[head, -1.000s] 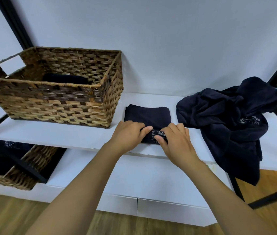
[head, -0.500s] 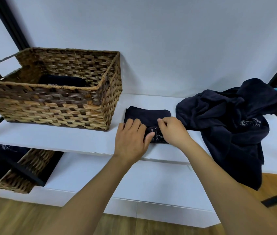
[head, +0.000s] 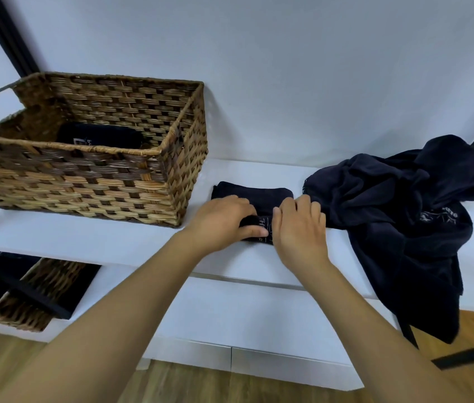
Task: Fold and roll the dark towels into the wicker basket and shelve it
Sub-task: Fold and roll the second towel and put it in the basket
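A white shelf (head: 84, 239) runs left to right across the scene, with a lower white surface (head: 230, 315) under its near edge. On the shelf's left part stands a wicker basket (head: 90, 181), rectangular and open-topped, woven in tan and brown strips; inside it, toward the far wall, lies a rolled dark towel (head: 99, 136) showing a small pale print. On the right part of the shelf sits a crumpled heap of dark towels (head: 389, 216), navy, with a pale printed mark, one end hanging down over the near edge. Between basket and heap, close to the heap, lies a folded dark towel (head: 251, 193), flat at its far end and rolled up at its near end, where pale lettering shows. The left hand (head: 224, 222) curls its fingers and thumb around the roll's left part. The right hand (head: 298, 228) rests on the roll's right part with fingers bent over it. At the lower left, a second wicker basket (head: 32, 292) sits on a lower level, partly hidden.
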